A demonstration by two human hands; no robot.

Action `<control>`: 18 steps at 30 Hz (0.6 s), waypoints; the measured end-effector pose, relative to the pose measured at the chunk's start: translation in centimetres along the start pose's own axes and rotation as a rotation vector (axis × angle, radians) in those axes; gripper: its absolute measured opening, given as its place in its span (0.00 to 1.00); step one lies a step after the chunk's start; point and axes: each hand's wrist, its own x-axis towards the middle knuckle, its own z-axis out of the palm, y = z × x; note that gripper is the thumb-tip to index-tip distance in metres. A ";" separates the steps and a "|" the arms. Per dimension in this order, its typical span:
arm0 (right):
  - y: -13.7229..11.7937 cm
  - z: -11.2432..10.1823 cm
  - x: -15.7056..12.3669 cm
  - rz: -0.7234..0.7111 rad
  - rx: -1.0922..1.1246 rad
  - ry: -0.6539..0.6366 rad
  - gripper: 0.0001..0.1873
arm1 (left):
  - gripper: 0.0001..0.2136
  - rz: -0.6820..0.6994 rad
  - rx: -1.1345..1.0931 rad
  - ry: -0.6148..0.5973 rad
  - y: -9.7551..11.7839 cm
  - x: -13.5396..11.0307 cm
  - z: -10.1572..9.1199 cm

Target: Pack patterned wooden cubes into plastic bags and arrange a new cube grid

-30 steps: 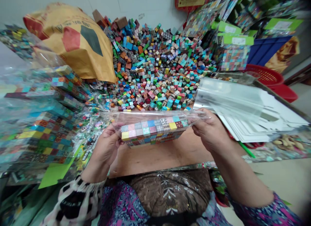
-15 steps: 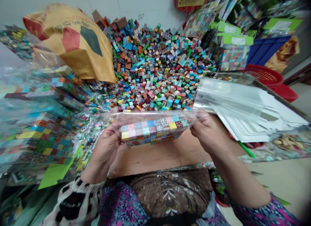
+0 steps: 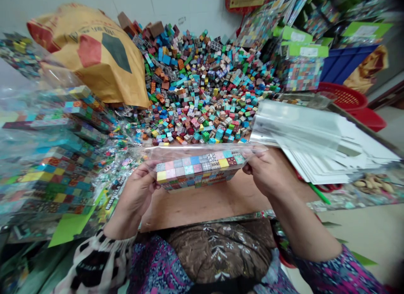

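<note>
A block of small patterned cubes (image 3: 195, 169), set in tidy rows, sits inside a clear plastic bag (image 3: 202, 148) above the wooden board (image 3: 189, 207). My left hand (image 3: 140, 184) pinches the bag at the block's left end. At the other end my right hand (image 3: 260, 167) has its fingers closed on the bag's upper right corner. The bag's top edge is stretched between both hands. Beyond it a large heap of loose coloured cubes (image 3: 202, 87) rises against the wall.
Bagged cube blocks (image 3: 63, 172) are stacked at left, beside a yellow sack (image 3: 94, 54). Clear bags (image 3: 296, 121) lie over white cards (image 3: 322, 167) at right, near peanuts (image 3: 372, 184) and a green-handled tool (image 3: 318, 193). Red baskets (image 3: 344, 96) stand farther back.
Almost nothing differs. Both hands keep their hold on the bag, and the whole view has shifted very slightly.
</note>
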 end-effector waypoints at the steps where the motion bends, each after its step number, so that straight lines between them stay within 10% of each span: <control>1: 0.1 0.0 0.1 0.019 0.029 -0.008 0.26 | 0.25 0.002 0.004 0.004 0.0 0.0 0.0; 10: -0.3 0.2 0.4 0.208 0.197 -0.029 0.28 | 0.25 0.008 -0.014 0.013 -0.1 -0.1 0.1; 18: 0.6 0.4 0.5 0.074 0.140 0.030 0.25 | 0.25 0.013 -0.023 0.005 -0.4 0.0 0.0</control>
